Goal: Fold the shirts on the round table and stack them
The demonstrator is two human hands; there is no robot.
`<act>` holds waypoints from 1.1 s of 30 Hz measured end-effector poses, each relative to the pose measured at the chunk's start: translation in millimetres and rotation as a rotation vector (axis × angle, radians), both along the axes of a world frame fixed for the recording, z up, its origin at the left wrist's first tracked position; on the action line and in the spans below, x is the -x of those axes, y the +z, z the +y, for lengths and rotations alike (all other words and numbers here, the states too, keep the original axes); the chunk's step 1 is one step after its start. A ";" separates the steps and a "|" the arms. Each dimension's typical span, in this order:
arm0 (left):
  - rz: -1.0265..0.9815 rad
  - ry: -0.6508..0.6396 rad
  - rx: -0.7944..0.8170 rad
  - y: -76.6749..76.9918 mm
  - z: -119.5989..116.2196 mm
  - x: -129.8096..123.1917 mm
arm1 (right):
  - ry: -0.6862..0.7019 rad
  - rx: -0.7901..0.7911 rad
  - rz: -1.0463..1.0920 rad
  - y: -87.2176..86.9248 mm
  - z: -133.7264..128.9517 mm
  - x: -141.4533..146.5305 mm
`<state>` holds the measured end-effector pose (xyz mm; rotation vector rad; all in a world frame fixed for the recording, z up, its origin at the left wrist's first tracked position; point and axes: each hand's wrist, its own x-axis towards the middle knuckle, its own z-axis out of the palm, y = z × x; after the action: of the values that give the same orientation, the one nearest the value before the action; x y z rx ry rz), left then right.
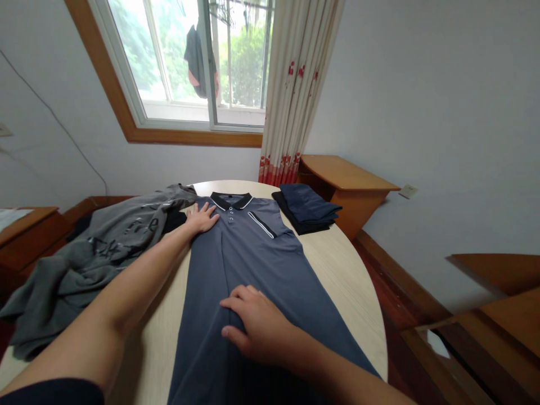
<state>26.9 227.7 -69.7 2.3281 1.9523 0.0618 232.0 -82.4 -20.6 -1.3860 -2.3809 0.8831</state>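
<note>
A grey-blue polo shirt (270, 270) lies spread on the pale round table (350, 270), its black collar (230, 201) with white edging at the far end. One sleeve, with a black and white cuff, is folded across the chest on the right. Along the left side a strip of the shirt is turned inward, its edge running down from near the collar. My left hand (203, 219) rests flat with fingers spread near the left shoulder. Lower down, my right hand (257, 323) lies over the folded edge, fingers loosely bent and apart, gripping nothing visible.
A rumpled grey garment (113, 236) covers the table's left side. Folded dark clothes (310, 205) are stacked at the far right. Beyond stand a wooden desk (346, 174), a patterned curtain (299, 84) and a window (181, 62). A wooden cabinet (29, 236) is at left.
</note>
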 end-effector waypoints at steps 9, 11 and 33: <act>0.056 0.022 -0.055 23.9 -6.8 -2.5 | 0.186 -0.097 0.002 9.1 26.2 -22.1; 0.055 -0.072 -0.145 18.7 -46.3 -3.3 | 0.070 -0.170 0.019 8.8 36.4 -38.1; -0.032 -0.536 0.164 58.6 -355.9 0.9 | -0.221 -0.380 0.019 -37.0 67.5 -88.1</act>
<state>26.1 -128.2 -11.2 2.6210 1.2074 -0.0991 320.1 -14.9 -57.6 -1.4343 -2.1783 0.3600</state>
